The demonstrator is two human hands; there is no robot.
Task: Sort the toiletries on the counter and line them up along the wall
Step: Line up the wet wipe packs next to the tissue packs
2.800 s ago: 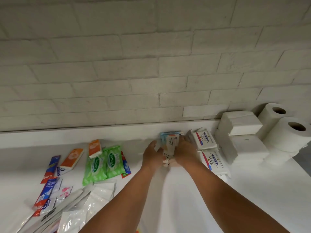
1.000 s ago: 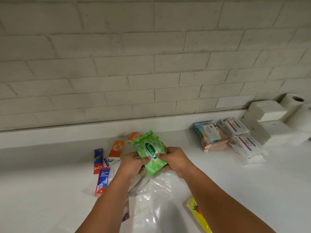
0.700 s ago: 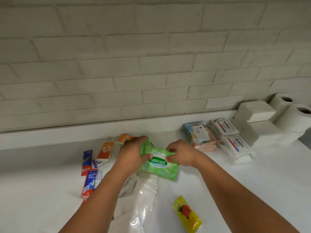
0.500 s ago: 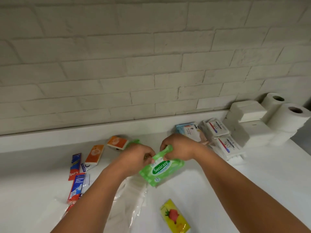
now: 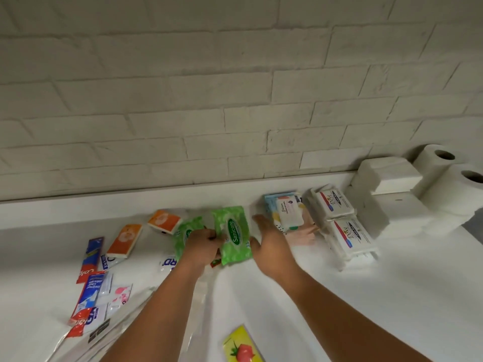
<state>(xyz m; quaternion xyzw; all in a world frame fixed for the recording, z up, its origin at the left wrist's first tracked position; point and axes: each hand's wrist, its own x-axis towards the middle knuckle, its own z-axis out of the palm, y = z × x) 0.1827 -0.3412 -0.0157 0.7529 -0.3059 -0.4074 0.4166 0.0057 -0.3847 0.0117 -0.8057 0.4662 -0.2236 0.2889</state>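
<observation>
Pinching Sanicare pack (image 5: 233, 235), left hand (image 5: 201, 244) hiding twin (image 5: 187, 228)

Single view: wide-angle camera worn on the head, facing forward and down, close above the white counter (image 5: 366, 296), which fills the near half; the brick wall (image 5: 183, 100) fills the far half.

Your left hand (image 5: 201, 244) hides the edge of the green wipes pack (image 5: 234, 235) it grips and part of the second pack (image 5: 186, 231) beneath. Behind your right hand (image 5: 271, 246), the bottom edge crops the yellow packet (image 5: 241, 348).
</observation>
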